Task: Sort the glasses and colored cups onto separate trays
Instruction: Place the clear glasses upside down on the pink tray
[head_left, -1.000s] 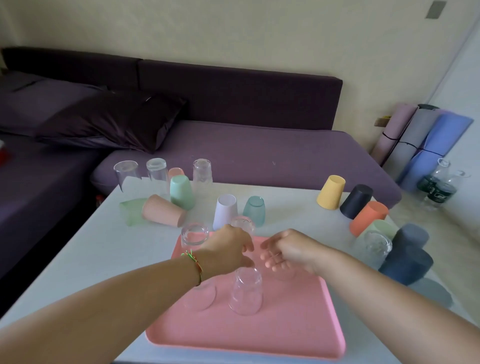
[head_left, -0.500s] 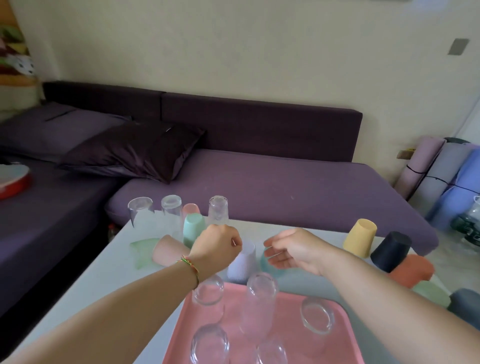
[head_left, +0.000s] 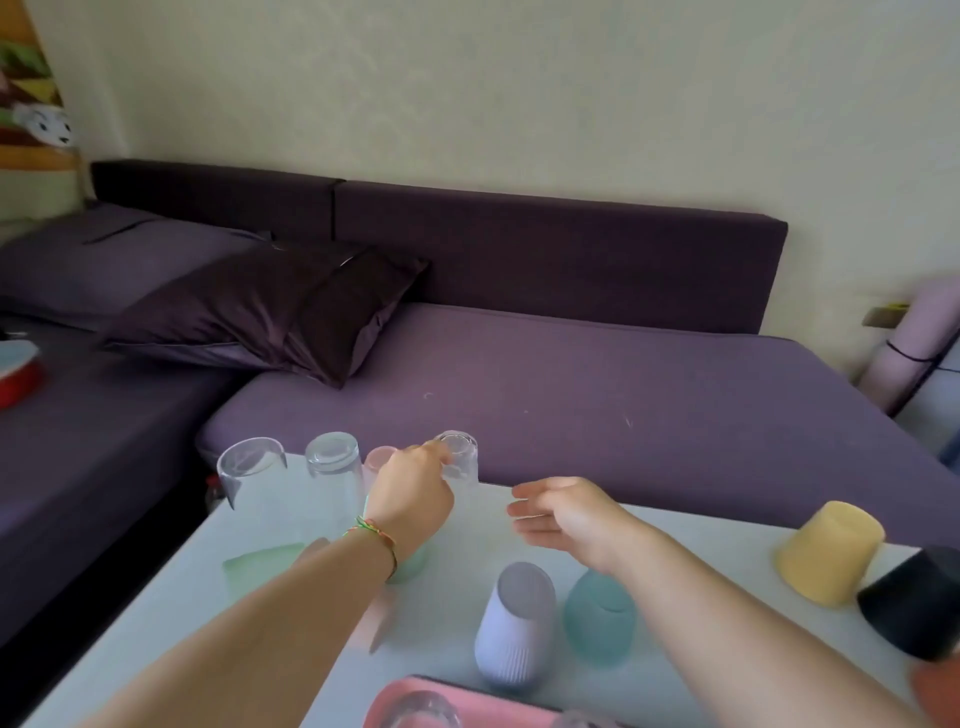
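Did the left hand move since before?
Yes. The left hand went from above the pink tray to the far edge of the table, where it grips a clear glass.

The upturned clear glass tumbler (head_left: 463, 460) at twelve o'clock on the table looked smooth and glossy; the ribbed lavender plastic cup (head_left: 511, 623) matt; the dark purple pillow (head_left: 270, 312) satiny cloth.

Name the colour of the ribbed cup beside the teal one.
The ribbed cup is pale lilac; head view.

The pale table (head_left: 457, 587) has upside-down glasses (head_left: 332, 467) at the back, colored cups (head_left: 514, 629) in the middle and a pink tray (head_left: 410, 693) in front
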